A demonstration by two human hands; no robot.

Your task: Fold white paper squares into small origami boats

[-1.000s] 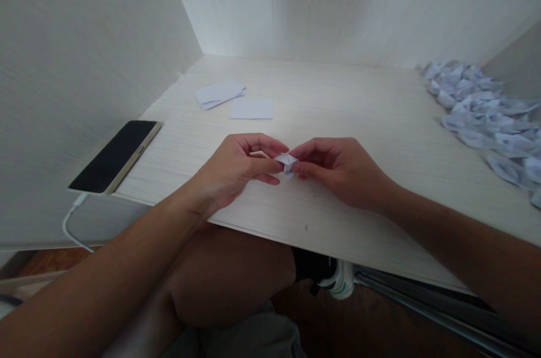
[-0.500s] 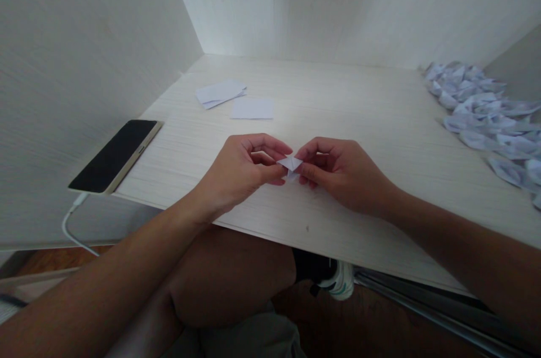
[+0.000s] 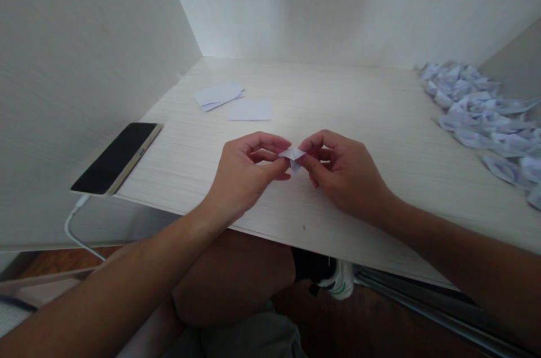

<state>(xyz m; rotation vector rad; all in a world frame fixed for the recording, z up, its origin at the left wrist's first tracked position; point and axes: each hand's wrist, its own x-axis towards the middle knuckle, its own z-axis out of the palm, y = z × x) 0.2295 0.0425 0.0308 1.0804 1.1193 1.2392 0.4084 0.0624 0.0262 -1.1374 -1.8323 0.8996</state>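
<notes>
A small folded piece of white paper (image 3: 293, 154) is held between my two hands above the front half of the desk. My left hand (image 3: 251, 169) pinches its left side between thumb and fingers. On the opposite side, the thumb and fingertips of my right hand (image 3: 340, 169) grip the paper. Its upper part spreads into points to both sides, and a narrower part hangs below. My fingertips hide some of its edges.
Beyond my hands lie a flat paper rectangle (image 3: 250, 110) and a small stack of paper slips (image 3: 218, 95). A phone (image 3: 116, 158) with a white cable (image 3: 71, 221) rests at the desk's left edge. Many folded paper pieces (image 3: 482, 113) are heaped at the right. Walls enclose the desk.
The folded paper has risen slightly in view and its top looks flatter and wider, with the hands turned a little around it. Both hands keep hold of it.
</notes>
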